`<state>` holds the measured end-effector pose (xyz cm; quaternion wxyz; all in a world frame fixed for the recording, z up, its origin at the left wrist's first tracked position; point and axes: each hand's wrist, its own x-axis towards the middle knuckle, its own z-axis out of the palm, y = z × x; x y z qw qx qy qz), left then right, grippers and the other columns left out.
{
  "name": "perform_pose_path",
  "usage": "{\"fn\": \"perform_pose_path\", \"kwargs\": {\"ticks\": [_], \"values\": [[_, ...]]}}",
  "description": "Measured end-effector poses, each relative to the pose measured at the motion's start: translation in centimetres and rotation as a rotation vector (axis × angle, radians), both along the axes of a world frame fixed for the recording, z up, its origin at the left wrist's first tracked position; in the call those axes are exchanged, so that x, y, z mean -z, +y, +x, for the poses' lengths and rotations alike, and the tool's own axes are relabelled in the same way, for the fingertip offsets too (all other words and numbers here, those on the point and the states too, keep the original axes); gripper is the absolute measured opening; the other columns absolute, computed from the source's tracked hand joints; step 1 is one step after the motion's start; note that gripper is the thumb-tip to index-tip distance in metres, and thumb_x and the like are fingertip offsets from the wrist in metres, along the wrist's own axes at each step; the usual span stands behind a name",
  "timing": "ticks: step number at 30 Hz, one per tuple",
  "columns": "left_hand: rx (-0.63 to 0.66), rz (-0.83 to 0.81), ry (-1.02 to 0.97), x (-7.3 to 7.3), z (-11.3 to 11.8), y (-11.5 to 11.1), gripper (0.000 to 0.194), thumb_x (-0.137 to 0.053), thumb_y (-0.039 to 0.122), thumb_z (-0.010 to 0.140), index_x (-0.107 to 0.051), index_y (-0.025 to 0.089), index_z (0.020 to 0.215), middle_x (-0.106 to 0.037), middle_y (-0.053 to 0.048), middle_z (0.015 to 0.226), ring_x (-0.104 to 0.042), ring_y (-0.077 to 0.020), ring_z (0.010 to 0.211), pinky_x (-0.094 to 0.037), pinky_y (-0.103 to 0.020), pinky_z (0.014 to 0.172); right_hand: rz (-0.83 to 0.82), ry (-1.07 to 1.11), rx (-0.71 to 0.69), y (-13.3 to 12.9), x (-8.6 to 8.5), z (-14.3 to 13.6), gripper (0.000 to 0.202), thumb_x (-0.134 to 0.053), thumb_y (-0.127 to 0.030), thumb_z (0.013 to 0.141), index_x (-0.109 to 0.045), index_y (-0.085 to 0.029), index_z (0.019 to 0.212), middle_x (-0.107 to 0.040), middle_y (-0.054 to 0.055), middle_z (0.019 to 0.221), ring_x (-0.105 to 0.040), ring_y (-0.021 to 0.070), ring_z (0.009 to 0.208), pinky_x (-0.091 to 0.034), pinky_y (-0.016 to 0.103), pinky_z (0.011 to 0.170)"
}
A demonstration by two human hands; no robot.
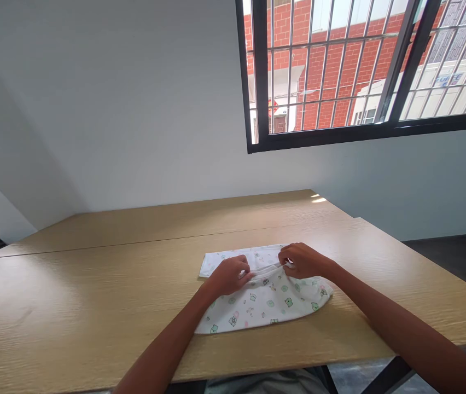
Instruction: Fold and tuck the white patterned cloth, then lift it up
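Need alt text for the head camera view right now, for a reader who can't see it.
Two bare hands, the left hand and the right hand, pinch a fold in a white printed cloth that lies on a wooden table. Beyond the table stand a plain white wall and a barred window that looks onto a red brick building.

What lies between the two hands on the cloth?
In the head view, only a bare fold of the printed cloth lies between the left hand and right hand.

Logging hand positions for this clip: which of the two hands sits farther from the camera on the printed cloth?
The right hand, pinching the cloth's folded edge slightly farther back; the left hand grips the same edge, nearer the wearer.
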<state>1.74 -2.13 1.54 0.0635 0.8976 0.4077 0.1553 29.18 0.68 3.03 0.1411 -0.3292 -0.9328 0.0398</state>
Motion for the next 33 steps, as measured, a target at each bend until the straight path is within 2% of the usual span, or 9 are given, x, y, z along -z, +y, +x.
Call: {"fn": "perform_pose_path", "kwargs": {"ticks": [3,10,16,20,26,33], "values": [[0.000,-0.002,-0.005,0.1,0.0,0.0,0.028,-0.049,0.032,0.091,-0.065,0.018,0.073,-0.060,-0.002,0.085,-0.052,-0.0105,0.063,-0.040,-0.022,0.062,-0.065,0.026,0.011,0.0,0.1,0.0,0.002,-0.058,-0.018,0.071,-0.058,-0.019,0.073,-0.061,0.000,0.069,-0.047,0.0130,0.060,-0.032,0.024,0.057],[0.015,-0.010,-0.007,0.0,0.0,0.0,0.026,-0.050,0.031,0.091,-0.070,0.020,0.078,-0.061,-0.002,0.091,-0.052,-0.0099,0.062,-0.039,-0.023,0.061,-0.177,0.030,-0.020,0.6,1.0,0.0,0.015,-0.063,-0.027,0.076,-0.064,-0.019,0.088,-0.062,0.002,0.077,-0.051,0.0156,0.066,-0.035,0.025,0.058],[0.053,-0.024,-0.069,0.0,-0.1,-0.1,0.017,-0.053,0.026,0.088,-0.069,0.021,0.092,-0.060,-0.004,0.095,-0.056,-0.0135,0.072,-0.043,-0.023,0.064,-0.291,0.067,-0.079,1.3,1.8,0.0,0.015,-0.063,-0.031,0.079,-0.062,-0.018,0.084,-0.062,0.002,0.080,-0.050,0.0143,0.065,-0.036,0.025,0.057],[0.076,0.000,-0.096,0.4,0.3,-0.2,0.016,-0.054,0.027,0.089,-0.069,0.020,0.090,-0.059,-0.006,0.099,-0.056,-0.0164,0.081,-0.045,-0.026,0.069,-0.330,0.100,-0.079,1.5,1.9,0.1,0.014,-0.065,-0.030,0.078,-0.059,-0.017,0.081,-0.058,0.001,0.076,-0.045,0.0121,0.062,-0.033,0.023,0.054],[0.084,0.027,-0.123,1.1,1.0,0.0,0.018,-0.052,0.026,0.091,-0.066,0.019,0.085,-0.059,-0.007,0.095,-0.053,-0.0190,0.087,-0.045,-0.029,0.077,-0.333,0.144,-0.090,1.3,1.6,0.0,0.016,-0.069,-0.021,0.071,-0.056,-0.018,0.080,-0.056,0.001,0.081,-0.047,0.0130,0.069,-0.037,0.023,0.058],[0.082,-0.055,-0.187,1.0,2.0,0.2,0.018,-0.051,0.030,0.091,-0.063,0.019,0.084,-0.060,-0.006,0.095,-0.053,-0.0190,0.090,-0.045,-0.029,0.080,-0.307,0.159,-0.104,0.8,1.2,-0.1,0.014,-0.067,-0.017,0.071,-0.055,-0.018,0.078,-0.056,0.002,0.082,-0.048,0.0138,0.071,-0.039,0.024,0.060]]}}
